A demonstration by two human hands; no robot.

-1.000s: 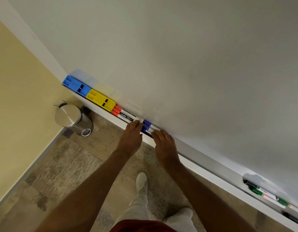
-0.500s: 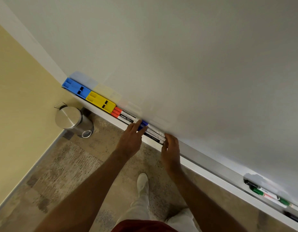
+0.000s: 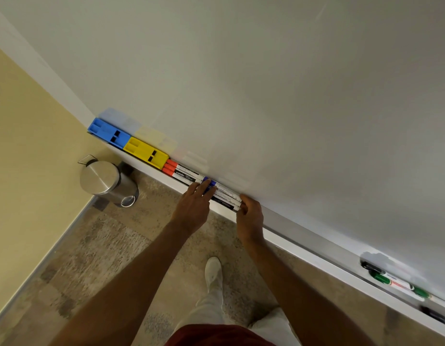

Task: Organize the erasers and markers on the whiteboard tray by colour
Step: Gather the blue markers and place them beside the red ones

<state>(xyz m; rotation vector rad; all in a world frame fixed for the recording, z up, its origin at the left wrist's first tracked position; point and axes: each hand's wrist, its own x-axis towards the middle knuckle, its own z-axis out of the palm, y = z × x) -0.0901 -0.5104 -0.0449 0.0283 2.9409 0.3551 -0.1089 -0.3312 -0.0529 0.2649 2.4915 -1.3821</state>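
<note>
On the whiteboard tray point(image 3: 303, 248), from the left, lie a blue eraser point(image 3: 109, 132), a yellow eraser point(image 3: 145, 152), red-capped markers point(image 3: 182, 173) and blue-capped markers point(image 3: 225, 194) side by side. My left hand point(image 3: 192, 208) rests its fingertips on the blue caps. My right hand point(image 3: 250, 216) presses its curled fingers against the other ends of the blue markers. Green markers point(image 3: 398, 285) and black markers point(image 3: 435, 317) lie far right on the tray.
A steel pedal bin point(image 3: 104, 182) stands on the floor under the tray's left end, next to the yellow wall point(image 3: 21, 158). My white shoes point(image 3: 214, 270) are on the speckled floor below the tray.
My right hand slid right along the tray to the markers' ends, uncovering the blue markers' white barrels. My left hand stayed at the blue caps.
</note>
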